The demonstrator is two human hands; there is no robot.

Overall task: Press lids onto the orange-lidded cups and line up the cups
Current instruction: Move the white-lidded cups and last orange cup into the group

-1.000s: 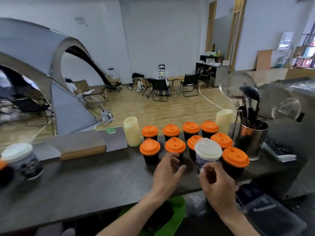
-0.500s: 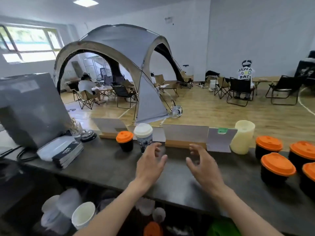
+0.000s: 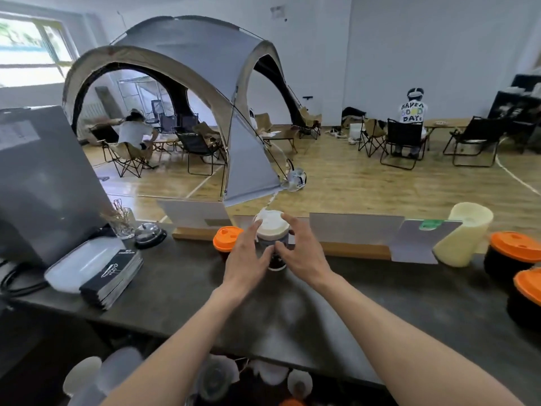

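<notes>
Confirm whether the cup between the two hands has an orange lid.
No, the cup between the left hand and right hand wears a white lid; the orange-lidded cup stands beside it.

Both hands (image 3: 248, 260) (image 3: 304, 253) cup a white-lidded cup (image 3: 271, 230) beside an orange-lidded cup (image 3: 226, 238).

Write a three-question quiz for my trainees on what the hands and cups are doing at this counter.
1. True or false: both hands are at the white-lidded patterned paper cup.
2. What colour is the lid of the small black cup directly left of it?
3. The cream ribbed cylinder stands: A) left of the hands B) right of the hands C) under the counter.

Key: 1 true; 2 orange; 3 B.
</notes>
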